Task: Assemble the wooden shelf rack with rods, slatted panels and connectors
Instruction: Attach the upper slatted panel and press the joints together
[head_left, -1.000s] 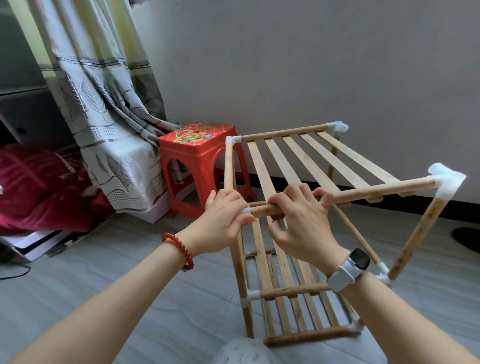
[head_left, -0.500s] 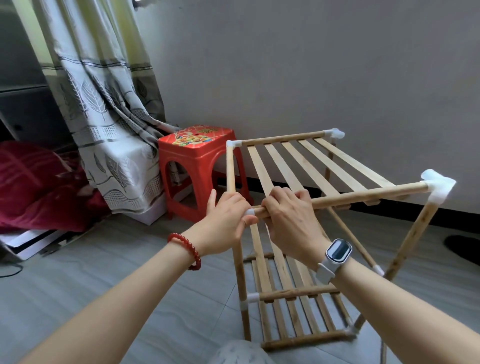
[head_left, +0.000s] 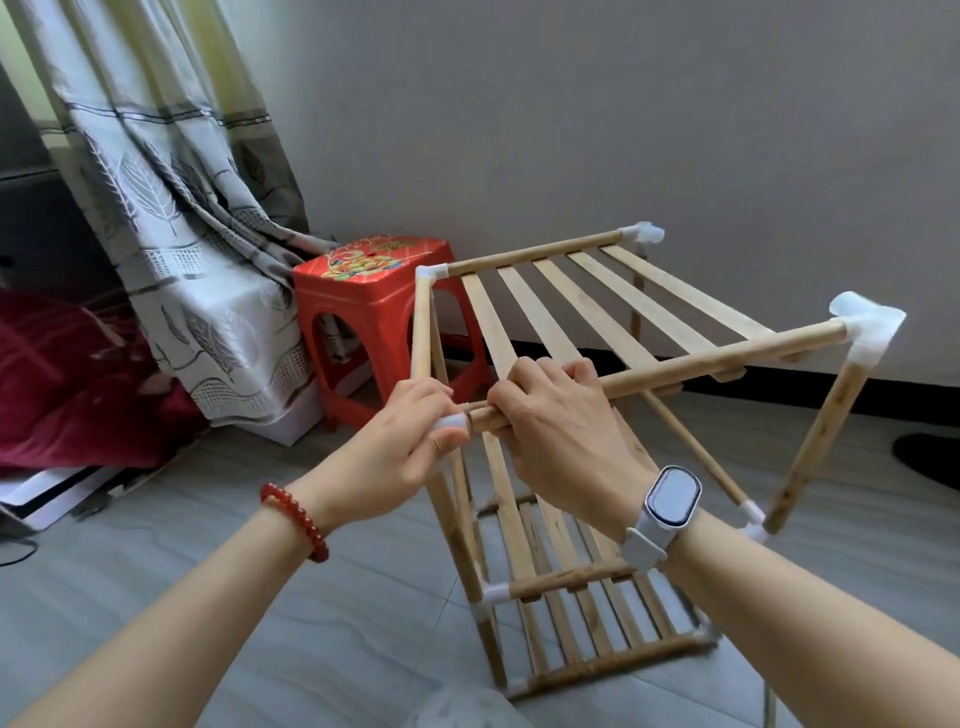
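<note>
Left hand (head_left: 410, 457) curled round a white corner connector (head_left: 451, 422) at the near top corner of the rack, thumb and fingers closed on it. Right hand (head_left: 563, 436) wrapped over the near top rod (head_left: 727, 358) just beside that connector, fingers hooked across the wood, palm down. Rod end met the connector's mouth between the two hands; whether fully seated, impossible to tell. Beyond the right hand, the top slatted panel (head_left: 597, 301) stretching away to two far connectors; off to its right, another white elbow (head_left: 867, 327) capping the rod's other end above a slanted upright (head_left: 821, 441). Below both hands, a lower slatted shelf (head_left: 566, 613) already joined. Judged to be the step of pressing this last near corner together. Next move likely needing a firm push of rod into socket, held square, with the left-hand upright (head_left: 457, 519) lined up underneath. Red stool (head_left: 374, 291) and curtain (head_left: 171, 197) beyond the left hand.
</note>
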